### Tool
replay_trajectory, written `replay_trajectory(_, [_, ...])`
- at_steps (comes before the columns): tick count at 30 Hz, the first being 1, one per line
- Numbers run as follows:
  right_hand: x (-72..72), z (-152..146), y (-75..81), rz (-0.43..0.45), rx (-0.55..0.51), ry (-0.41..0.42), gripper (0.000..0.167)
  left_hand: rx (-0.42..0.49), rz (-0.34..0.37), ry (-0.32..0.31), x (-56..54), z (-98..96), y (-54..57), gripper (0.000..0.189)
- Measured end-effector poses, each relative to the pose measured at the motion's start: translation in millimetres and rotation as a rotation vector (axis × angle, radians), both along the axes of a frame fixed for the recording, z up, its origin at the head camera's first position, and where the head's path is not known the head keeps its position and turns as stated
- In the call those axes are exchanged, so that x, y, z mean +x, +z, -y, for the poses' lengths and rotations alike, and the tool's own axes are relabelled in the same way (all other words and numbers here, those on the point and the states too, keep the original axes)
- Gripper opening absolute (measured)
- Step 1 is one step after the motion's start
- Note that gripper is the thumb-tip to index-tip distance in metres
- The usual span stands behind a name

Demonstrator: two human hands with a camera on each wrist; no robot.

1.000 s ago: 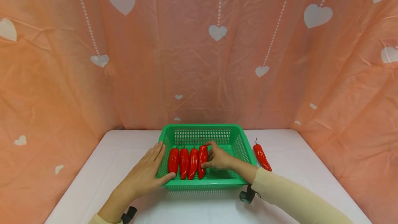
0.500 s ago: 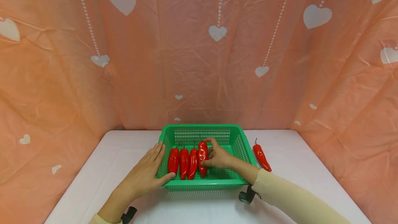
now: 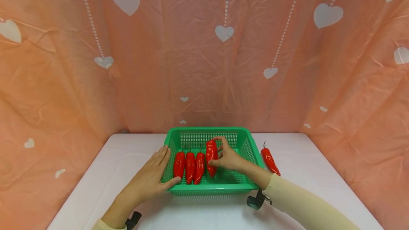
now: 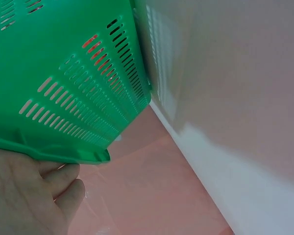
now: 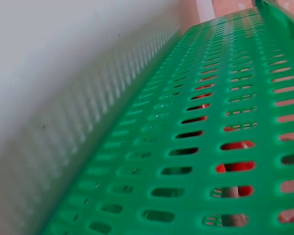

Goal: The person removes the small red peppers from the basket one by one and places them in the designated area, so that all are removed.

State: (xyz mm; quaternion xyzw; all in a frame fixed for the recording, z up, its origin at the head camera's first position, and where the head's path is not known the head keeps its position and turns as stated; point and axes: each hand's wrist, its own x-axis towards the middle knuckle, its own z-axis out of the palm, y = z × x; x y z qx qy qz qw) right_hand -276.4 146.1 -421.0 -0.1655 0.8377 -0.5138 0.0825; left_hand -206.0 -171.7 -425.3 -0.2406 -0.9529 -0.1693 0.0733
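In the head view a green plastic basket (image 3: 214, 187) stands on the white table. My right hand (image 3: 228, 158) reaches inside and grips a red chili pepper (image 3: 211, 152) along its length, thumb near the lower part and a finger at the stem end. Left of it, three more red peppers (image 3: 190, 166) lie side by side on the basket floor. My left hand (image 3: 151, 176) rests flat with straight fingers on the basket's left rim, thumb over the front corner. The left wrist view shows left-hand fingers (image 4: 63, 188) under the rim. The right wrist view shows only the basket's slotted wall (image 5: 186, 147), with red behind it.
Another red pepper (image 3: 270, 160) lies on the white table (image 3: 287, 148), right of the basket. A peach curtain (image 3: 198, 63) with white hearts hangs behind and at both sides. Black wrist cameras (image 3: 255, 201) sit close to the basket's front.
My right hand has raised the pepper it grips and moved it slightly back and to the right, away from the other three. My left hand stays at the rim.
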Motion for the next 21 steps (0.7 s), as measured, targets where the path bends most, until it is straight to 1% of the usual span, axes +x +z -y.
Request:
replay_trajectory(4, [-0.3,-2.9,4.3,-0.057,-0.024,-0.03,0.084,-0.001,0.004,-0.004,-0.6,0.3,0.1,0.103])
replay_trajectory(7, [-0.7,-5.9,10.8,-0.075,-0.018,-0.058,0.082,-0.003,-0.005,-0.001,-0.7,1.4,1.3,0.104])
replay_trajectory(15, [1.4,-18.7,29.7,-0.046,-0.043,-0.076,0.084,0.003,-0.007,0.003,0.1,1.6,1.9,0.106])
replay_trajectory(21, [6.5,-34.3,39.7,-0.045,-0.052,-0.095,0.085,0.009,-0.016,-0.009,1.0,0.5,1.3,0.106])
